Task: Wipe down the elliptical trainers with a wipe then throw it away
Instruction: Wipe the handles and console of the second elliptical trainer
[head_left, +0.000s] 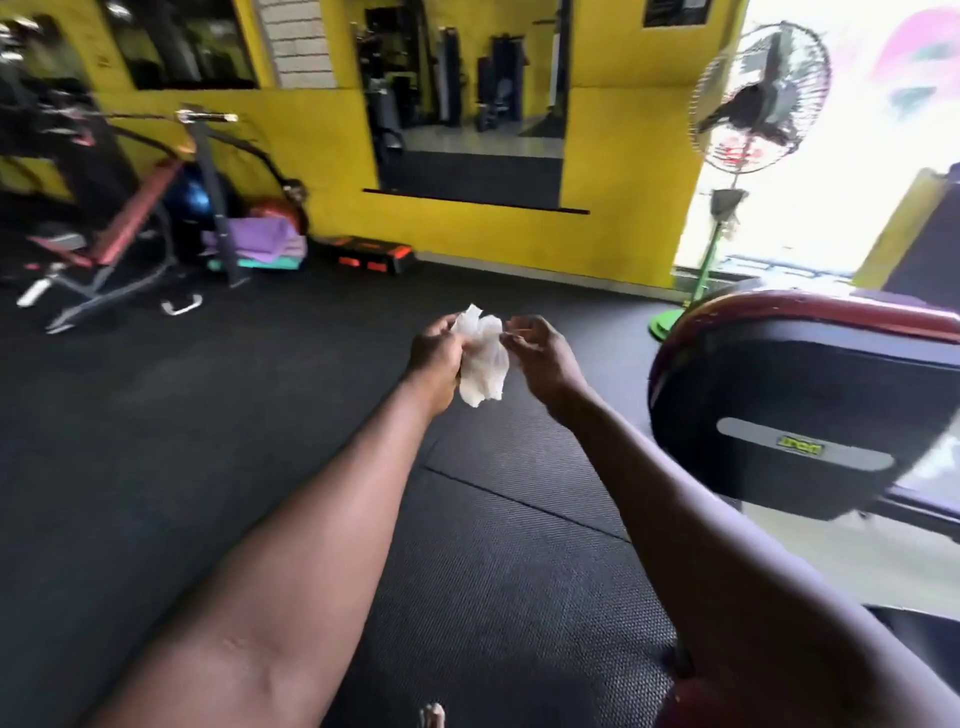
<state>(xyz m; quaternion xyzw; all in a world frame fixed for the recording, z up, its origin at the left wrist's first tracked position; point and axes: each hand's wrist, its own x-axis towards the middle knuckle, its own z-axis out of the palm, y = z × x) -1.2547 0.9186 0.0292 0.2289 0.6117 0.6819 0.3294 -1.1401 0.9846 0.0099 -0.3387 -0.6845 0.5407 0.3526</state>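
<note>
A crumpled white wipe hangs in front of me, above the black rubber floor. My left hand is closed around its left side. My right hand pinches the wipe's upper right edge with thumb and fingers. Both arms are stretched out forward. The black and red flywheel housing of an elliptical trainer stands to the right of my hands, apart from them. No bin is in view.
A standing fan on a green pole stands at the back right by a bright doorway. A weight bench, a blue ball and folded mats line the yellow wall on the left. Black rubber floor fills the middle.
</note>
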